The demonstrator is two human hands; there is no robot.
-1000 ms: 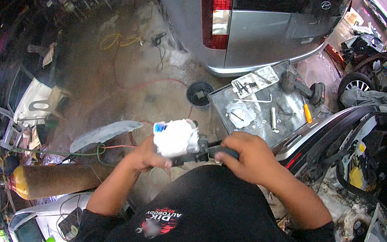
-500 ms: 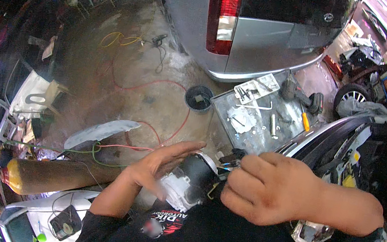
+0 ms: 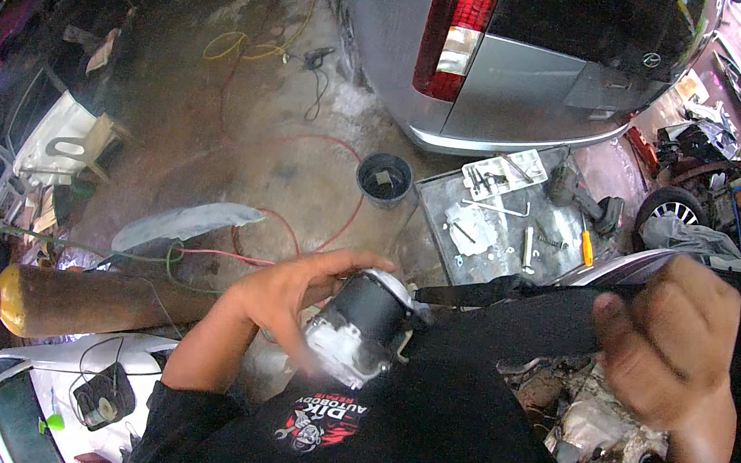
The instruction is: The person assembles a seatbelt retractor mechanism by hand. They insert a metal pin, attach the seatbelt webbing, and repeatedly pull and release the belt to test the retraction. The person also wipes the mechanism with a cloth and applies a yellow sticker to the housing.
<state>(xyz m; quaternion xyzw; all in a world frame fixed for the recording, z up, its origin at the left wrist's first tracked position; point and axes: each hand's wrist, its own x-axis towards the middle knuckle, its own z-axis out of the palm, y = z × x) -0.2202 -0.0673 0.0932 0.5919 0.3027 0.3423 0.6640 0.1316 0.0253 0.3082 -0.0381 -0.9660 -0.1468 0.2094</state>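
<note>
Clamping the thumb and fingers of the left hand [image 3: 284,300] around a black cylindrical part [image 3: 366,312] with a white end, and holding it close in front of a black shirt [image 3: 458,417]. Curling the fingers of the right hand [image 3: 671,348] together into a fist, well apart from the part and out to the right, too blurred to tell whether anything is inside. Wearing on that shirt readable white and red lettering [image 3: 327,407], upside down, beside a small printed figure [image 3: 302,430]. Having ahead a silver van [image 3: 517,86], showing an oval emblem [image 3: 652,59] on its rear.
</note>
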